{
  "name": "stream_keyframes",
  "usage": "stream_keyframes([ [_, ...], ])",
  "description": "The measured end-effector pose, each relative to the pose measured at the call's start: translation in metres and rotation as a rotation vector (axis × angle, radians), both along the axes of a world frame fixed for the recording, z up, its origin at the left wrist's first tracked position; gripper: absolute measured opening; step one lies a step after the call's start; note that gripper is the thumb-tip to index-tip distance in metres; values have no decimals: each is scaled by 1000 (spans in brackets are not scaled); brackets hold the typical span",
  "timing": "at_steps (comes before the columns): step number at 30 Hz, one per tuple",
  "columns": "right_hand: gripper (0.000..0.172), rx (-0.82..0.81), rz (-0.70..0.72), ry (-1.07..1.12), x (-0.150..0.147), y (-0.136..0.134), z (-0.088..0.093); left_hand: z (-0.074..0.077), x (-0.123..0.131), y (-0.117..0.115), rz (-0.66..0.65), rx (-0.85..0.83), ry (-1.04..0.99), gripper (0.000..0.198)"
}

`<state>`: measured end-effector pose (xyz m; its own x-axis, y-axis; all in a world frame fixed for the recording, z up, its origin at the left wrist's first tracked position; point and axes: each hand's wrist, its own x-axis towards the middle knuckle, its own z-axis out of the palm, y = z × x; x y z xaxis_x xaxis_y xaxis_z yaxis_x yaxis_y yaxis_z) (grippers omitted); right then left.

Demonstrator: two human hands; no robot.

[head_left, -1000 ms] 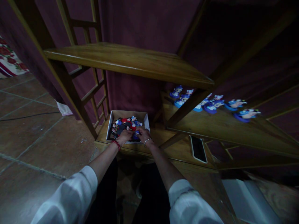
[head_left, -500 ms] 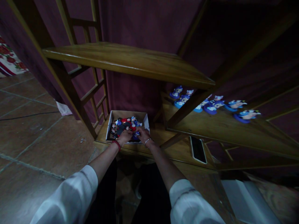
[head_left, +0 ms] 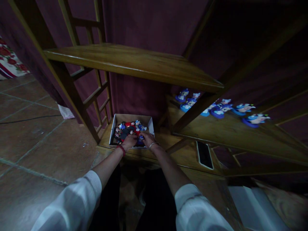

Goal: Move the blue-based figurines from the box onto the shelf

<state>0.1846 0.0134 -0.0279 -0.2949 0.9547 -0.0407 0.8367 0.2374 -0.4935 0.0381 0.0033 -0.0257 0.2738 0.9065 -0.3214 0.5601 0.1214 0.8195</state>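
Blue figurine (head_left: 141, 138) between your left hand (head_left: 130, 140) and right hand (head_left: 148, 139), inside an open box (head_left: 151, 125), either hand's grip too small to tell.

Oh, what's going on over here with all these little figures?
A person has both bare hands down in a shallow open box of small figurines. The right hand is at a small blue figurine, with the left hand close beside it; whether either grips it is hard to tell. The box sits on a low wooden board. To the right, more blue-based figurines are set out on a higher shelf, and a phone lies below.
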Motion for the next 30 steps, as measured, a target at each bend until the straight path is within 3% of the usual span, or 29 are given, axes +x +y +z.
stream_keyframes([
  [6, 36, 50, 87, -69, 0, -1, 8, 11, 3, 1, -97, 80, 291, 32],
  [30, 44, -21, 205, -350, -9, 6, 25, 1, 9, 9, -71, 154, 414, 27],
])
